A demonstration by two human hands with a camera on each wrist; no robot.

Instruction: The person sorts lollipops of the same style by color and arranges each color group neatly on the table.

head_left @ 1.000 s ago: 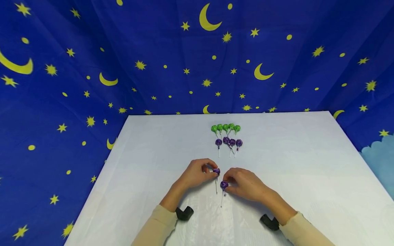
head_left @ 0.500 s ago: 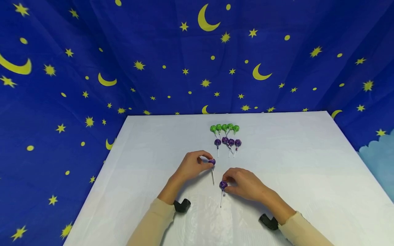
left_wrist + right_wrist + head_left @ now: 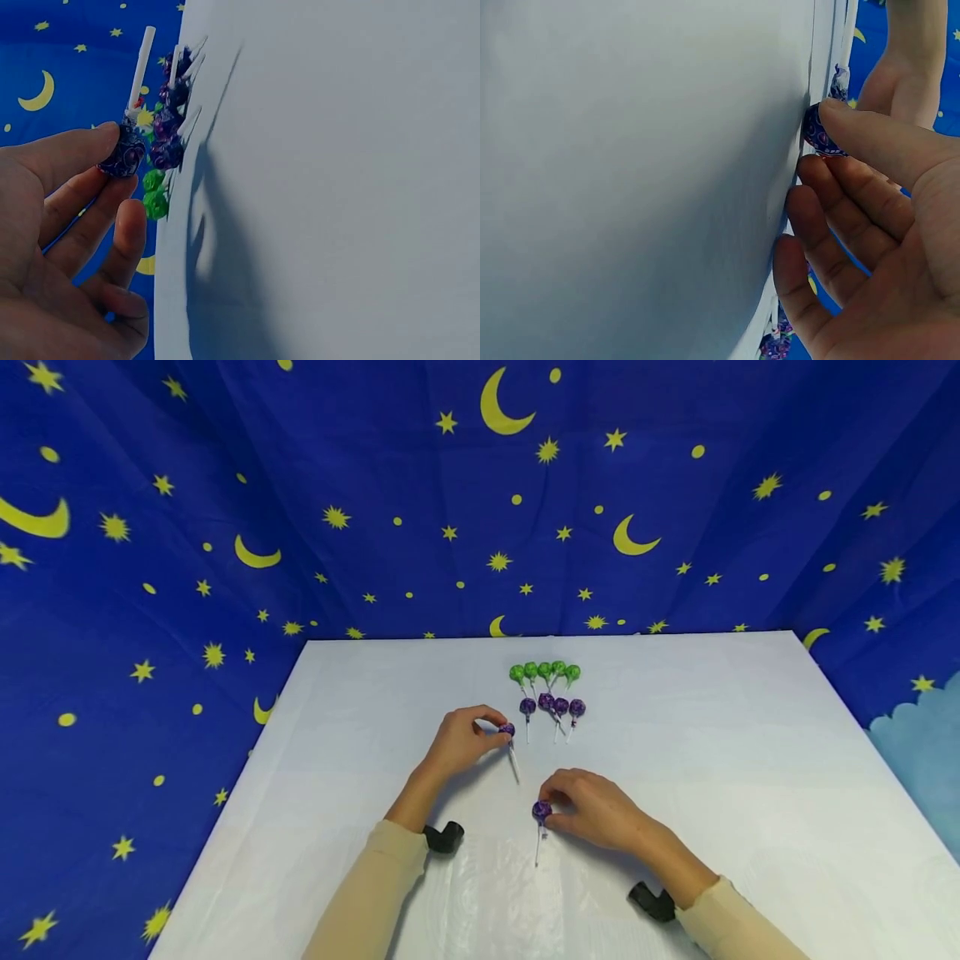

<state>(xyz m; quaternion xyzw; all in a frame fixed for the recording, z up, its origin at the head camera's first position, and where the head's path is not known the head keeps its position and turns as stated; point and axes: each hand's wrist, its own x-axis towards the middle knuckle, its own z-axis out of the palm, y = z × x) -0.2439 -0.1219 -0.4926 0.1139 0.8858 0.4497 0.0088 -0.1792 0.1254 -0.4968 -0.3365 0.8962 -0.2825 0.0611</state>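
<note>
My left hand [image 3: 463, 742] pinches a purple-wrapped lollipop [image 3: 124, 154] by its candy head, thumb against fingers, and the white stick points toward me in the head view. Its shadow falls on the white table beside it in the left wrist view. Lower and to the right, my right hand [image 3: 596, 810] grips another purple lollipop [image 3: 542, 811] by the head, close to the table surface. Just beyond the left hand lies a row of purple lollipops [image 3: 561, 707], two of them crossing. Behind that row is a row of green lollipops [image 3: 573, 672], heads side by side.
The white table [image 3: 750, 760] reaches back to a blue cloth [image 3: 420, 468] printed with yellow moons and stars, which hangs behind it and on both sides. A black wrist-worn device [image 3: 444, 837] sits below the left wrist, and a similar black device [image 3: 651, 902] below the right.
My left hand has moved away from me and slightly left, carrying its lollipop from beside the right hand toward the purple row. The right hand stays in place, holding its lollipop.
</note>
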